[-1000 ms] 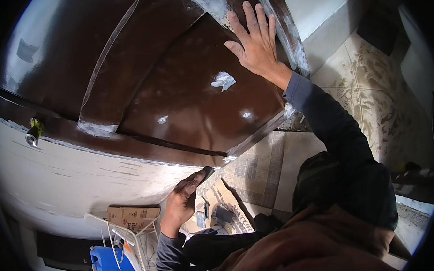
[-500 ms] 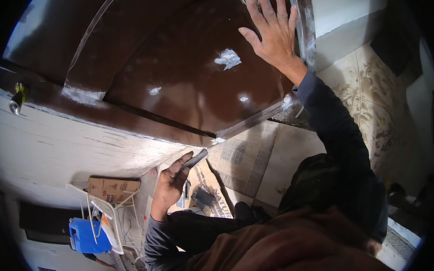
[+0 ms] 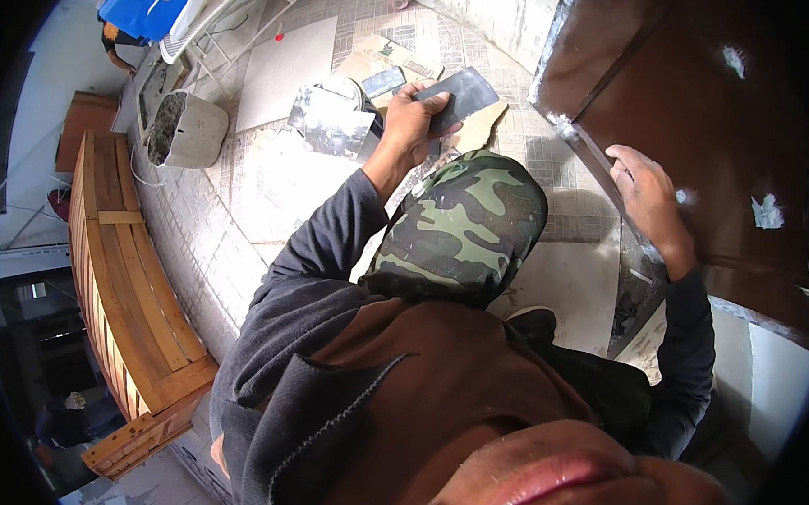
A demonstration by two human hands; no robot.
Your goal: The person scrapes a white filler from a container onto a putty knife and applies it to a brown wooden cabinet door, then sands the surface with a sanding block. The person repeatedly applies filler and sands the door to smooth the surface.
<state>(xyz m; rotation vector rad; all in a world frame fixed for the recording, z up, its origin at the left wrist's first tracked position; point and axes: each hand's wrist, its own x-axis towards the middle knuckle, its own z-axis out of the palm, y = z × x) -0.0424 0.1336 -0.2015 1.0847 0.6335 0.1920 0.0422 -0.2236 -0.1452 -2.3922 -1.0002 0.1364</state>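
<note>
My left hand grips a dark grey rectangular piece of sandpaper, thumb on top, above the tiled floor. Below it lies a piece of cardboard. Close by, a grey rectangular block sits next to a round container whose top is partly covered by a white-smeared plate. On the other side, my right hand rests at the edge of the brown panelled door, its fingers extended and slightly bent, holding nothing. White filler patches dot the door's surface.
A slatted wooden bench stands at the left. Beyond it is a pale tub with dark grey contents. A blue jug and white wire rack are at the top left, near another person's arm. My camouflage-covered knee is between my hands.
The view has swung left, bringing the bench and tub in. My left hand still holds the sandpaper, now over the cardboard. My right hand is lower on the door, its fingers less spread.
</note>
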